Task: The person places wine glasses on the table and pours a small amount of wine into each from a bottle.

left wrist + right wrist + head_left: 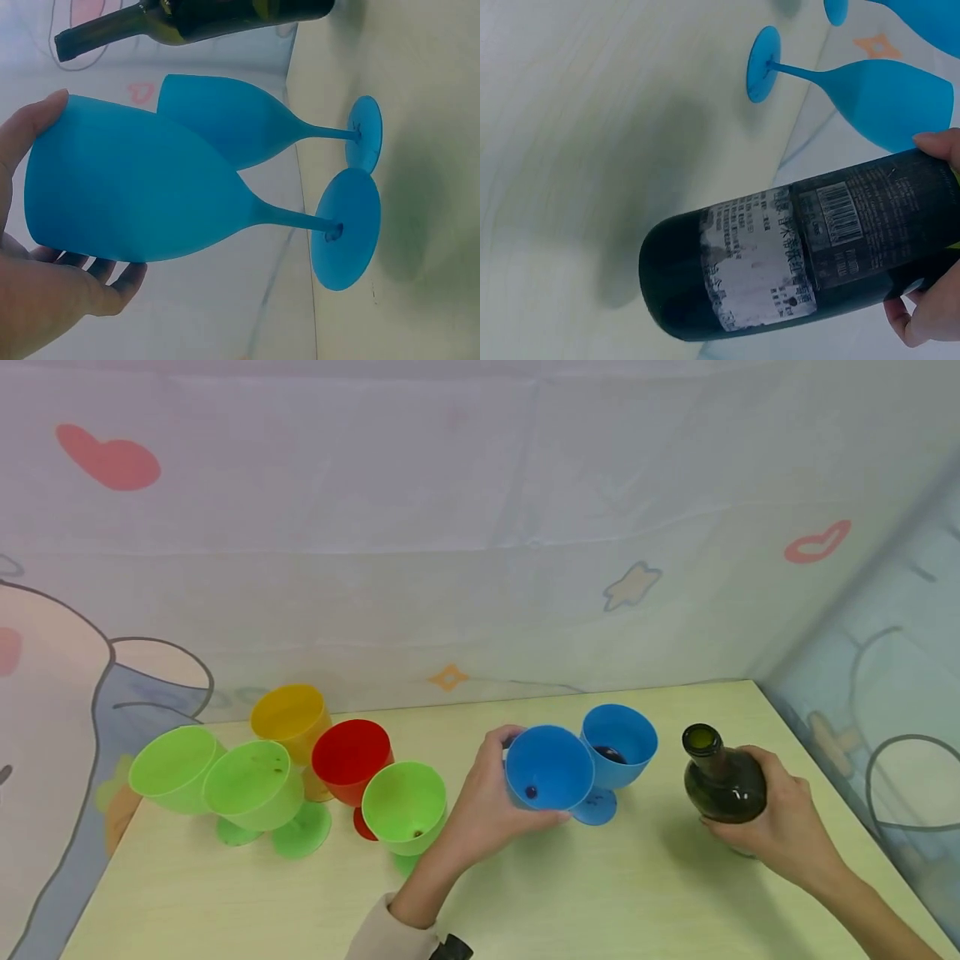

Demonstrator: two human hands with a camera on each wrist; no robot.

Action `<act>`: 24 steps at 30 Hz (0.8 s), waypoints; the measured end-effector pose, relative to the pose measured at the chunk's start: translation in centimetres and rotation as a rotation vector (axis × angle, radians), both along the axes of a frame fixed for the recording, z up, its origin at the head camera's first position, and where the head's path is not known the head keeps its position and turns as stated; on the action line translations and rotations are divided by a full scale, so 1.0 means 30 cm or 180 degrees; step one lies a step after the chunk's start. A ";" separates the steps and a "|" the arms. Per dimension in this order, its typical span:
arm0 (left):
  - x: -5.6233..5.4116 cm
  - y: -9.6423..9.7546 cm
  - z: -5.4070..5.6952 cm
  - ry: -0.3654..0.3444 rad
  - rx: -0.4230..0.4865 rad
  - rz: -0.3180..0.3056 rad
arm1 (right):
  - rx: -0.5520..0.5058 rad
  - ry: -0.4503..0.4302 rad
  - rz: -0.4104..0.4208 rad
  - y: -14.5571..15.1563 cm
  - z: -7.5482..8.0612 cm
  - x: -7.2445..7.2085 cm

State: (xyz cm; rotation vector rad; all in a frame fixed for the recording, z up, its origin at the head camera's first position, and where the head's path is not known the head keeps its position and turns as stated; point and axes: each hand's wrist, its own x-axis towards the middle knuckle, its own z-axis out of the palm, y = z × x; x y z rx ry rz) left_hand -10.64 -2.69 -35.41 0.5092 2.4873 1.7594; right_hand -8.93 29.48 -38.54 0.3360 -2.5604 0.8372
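Observation:
My left hand (480,806) grips a blue goblet (551,760) round its bowl, thumb on one side and fingers on the other. A small dark spot shows inside the bowl. Right behind it stands a second blue goblet (630,752) with a little dark liquid at the bottom; their feet overlap in the left wrist view. To the right, my right hand (787,818) holds a dark green wine bottle (727,789) round its body, neck up and leaning slightly left. No stopper shows in its mouth. White and black labels (761,259) cover the bottle's side in the right wrist view.
Left of my left hand stand a green goblet (405,802), a red goblet (351,756), a yellow goblet (288,718) and two more green goblets, all close together on the pale table (225,910). A printed cloth (450,527) hangs behind the table and along its right side.

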 end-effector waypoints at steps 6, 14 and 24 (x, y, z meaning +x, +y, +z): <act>0.000 -0.004 -0.015 0.0024 -0.0020 0.0013 | 0.0354 0.0316 0.0081 -0.023 0.027 -0.004; 0.004 -0.007 -0.018 0.0008 -0.0068 0.0012 | 0.0775 0.0586 0.0197 -0.046 0.057 -0.005; 0.005 -0.008 -0.022 0.0104 -0.0010 -0.0084 | 0.1265 0.0837 0.0219 -0.074 0.078 -0.011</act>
